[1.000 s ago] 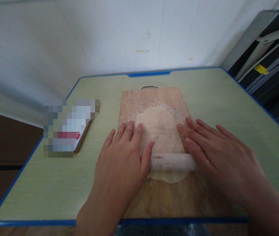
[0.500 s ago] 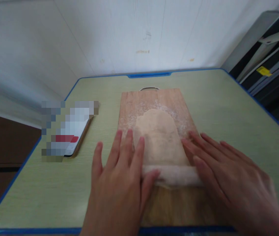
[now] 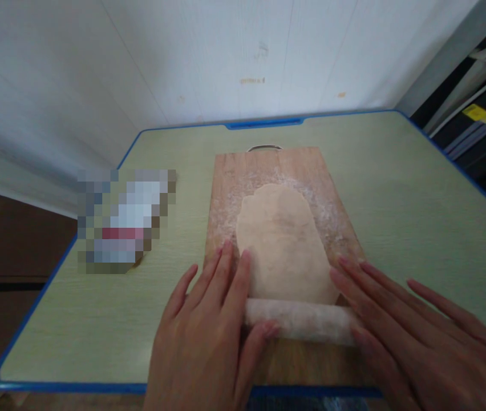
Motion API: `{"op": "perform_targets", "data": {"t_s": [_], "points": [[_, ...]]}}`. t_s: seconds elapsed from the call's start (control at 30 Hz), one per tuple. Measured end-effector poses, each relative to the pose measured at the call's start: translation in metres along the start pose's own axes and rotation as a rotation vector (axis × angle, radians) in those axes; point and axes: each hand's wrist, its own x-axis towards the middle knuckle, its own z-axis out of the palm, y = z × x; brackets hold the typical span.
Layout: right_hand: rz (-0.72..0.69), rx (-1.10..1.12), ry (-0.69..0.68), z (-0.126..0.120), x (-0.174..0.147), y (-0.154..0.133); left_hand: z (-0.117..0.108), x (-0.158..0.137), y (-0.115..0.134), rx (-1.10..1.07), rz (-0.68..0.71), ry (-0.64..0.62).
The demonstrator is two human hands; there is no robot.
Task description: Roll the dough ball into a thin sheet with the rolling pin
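Note:
A flour-dusted rolling pin [image 3: 298, 321] lies crosswise at the near edge of a flat sheet of dough [image 3: 283, 245]. The dough is pale, longer than wide and rounded at its far end. Under both sits a wooden cutting board [image 3: 264, 162], with flour scattered around the dough. My left hand [image 3: 209, 325] rests palm down over the pin's left end, fingers stretched forward and thumb along the near side. Over the right end lies my right hand [image 3: 409, 325], flat, with its fingers spread. Both ends of the pin are hidden by the hands.
The board stands on a pale green table [image 3: 409, 211] with a blue rim, against a white wall [image 3: 209, 57]. A blurred-out, phone-like object [image 3: 129, 222] lies to the left. Dark folded items with a yellow tag [image 3: 477, 112] stand beyond the right edge.
The rolling pin has moved toward me under both hands, down to the dough's near edge, and more of the dough shows. The view has shifted slightly.

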Motion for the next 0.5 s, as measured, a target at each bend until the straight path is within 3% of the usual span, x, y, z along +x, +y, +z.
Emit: {"op": "perform_targets", "data": {"t_s": [0.1, 0.33, 0.5], "points": [[0.015, -0.009, 0.006, 0.0, -0.001, -0.001, 0.001, 0.003, 0.0, 0.024, 0.007, 0.003], [0.066, -0.084, -0.001, 0.005, 0.03, 0.011, -0.002, 0.048, 0.002, 0.008, -0.158, -0.012], [0.052, -0.091, -0.034, 0.004, 0.027, 0.009, -0.004, 0.03, 0.005, 0.025, -0.129, -0.007]]}}
